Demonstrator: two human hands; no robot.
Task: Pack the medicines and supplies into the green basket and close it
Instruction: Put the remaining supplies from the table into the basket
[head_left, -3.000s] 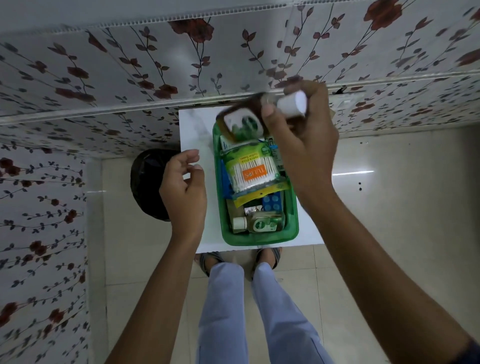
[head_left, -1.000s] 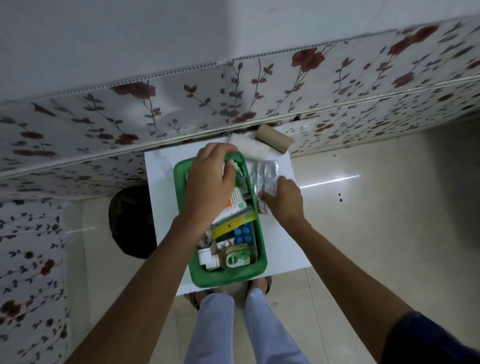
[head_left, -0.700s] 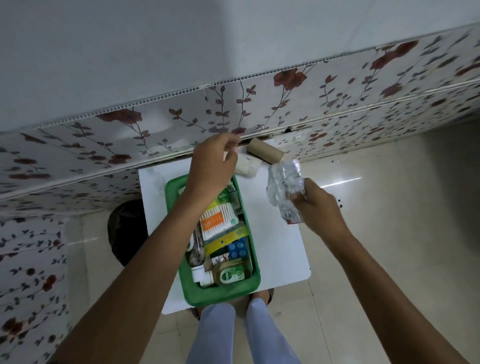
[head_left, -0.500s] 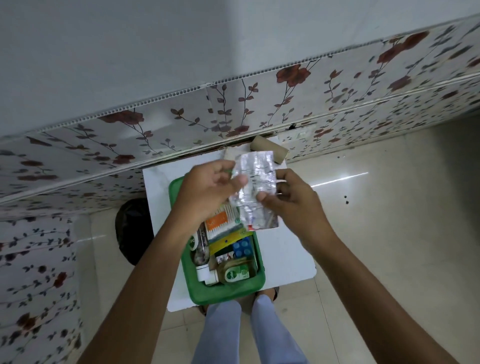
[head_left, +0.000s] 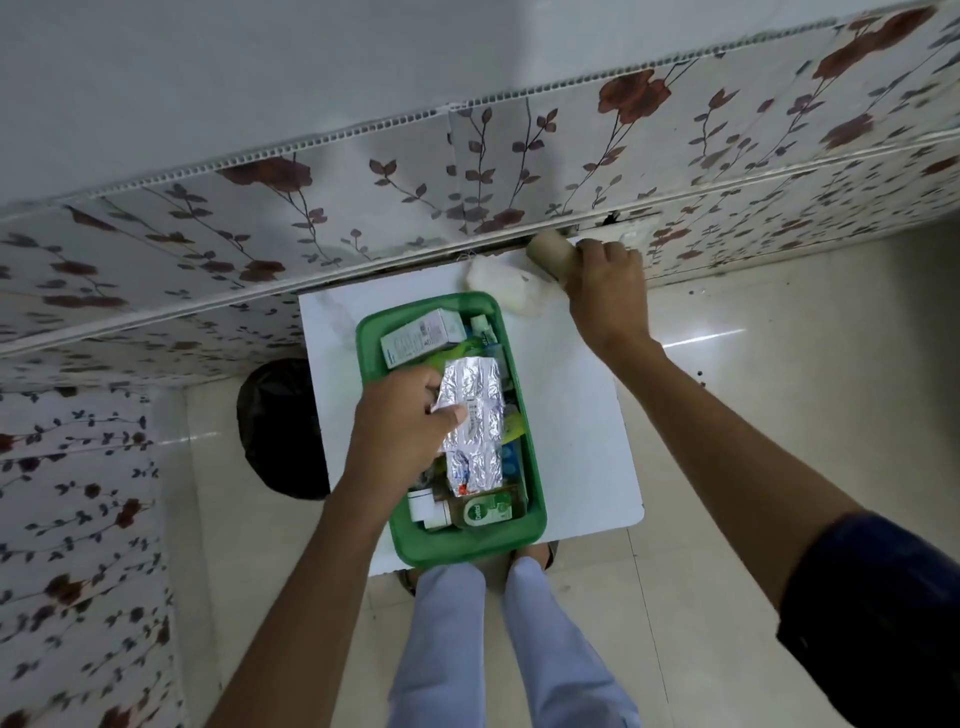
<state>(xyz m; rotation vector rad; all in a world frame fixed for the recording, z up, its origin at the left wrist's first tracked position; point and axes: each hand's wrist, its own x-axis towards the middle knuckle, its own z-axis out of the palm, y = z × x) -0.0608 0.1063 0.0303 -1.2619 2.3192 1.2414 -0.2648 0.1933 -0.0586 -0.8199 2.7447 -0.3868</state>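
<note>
A green basket (head_left: 470, 545) stands on a small white table (head_left: 571, 415), filled with several medicines: a white carton (head_left: 418, 338) at its far end, a brown antiseptic bottle (head_left: 485, 510) at its near end. My left hand (head_left: 400, 436) is over the basket, pinching a stack of silver blister strips (head_left: 475, 423) that lies on top of the contents. My right hand (head_left: 605, 283) is at the table's far right corner, closed around a tan bandage roll (head_left: 550, 254). A white cotton wad (head_left: 506, 286) lies beside that roll.
A floral-patterned wall (head_left: 467, 171) runs right behind the table. A black bin (head_left: 280, 426) stands on the floor to the left of the table. My legs (head_left: 493, 649) are just below the table's near edge. Tiled floor (head_left: 779, 389) lies to the right.
The blister strips passed from my right hand to my left, which lowered them onto the basket's contents. My right hand moved to the far corner and closed on the bandage roll.
</note>
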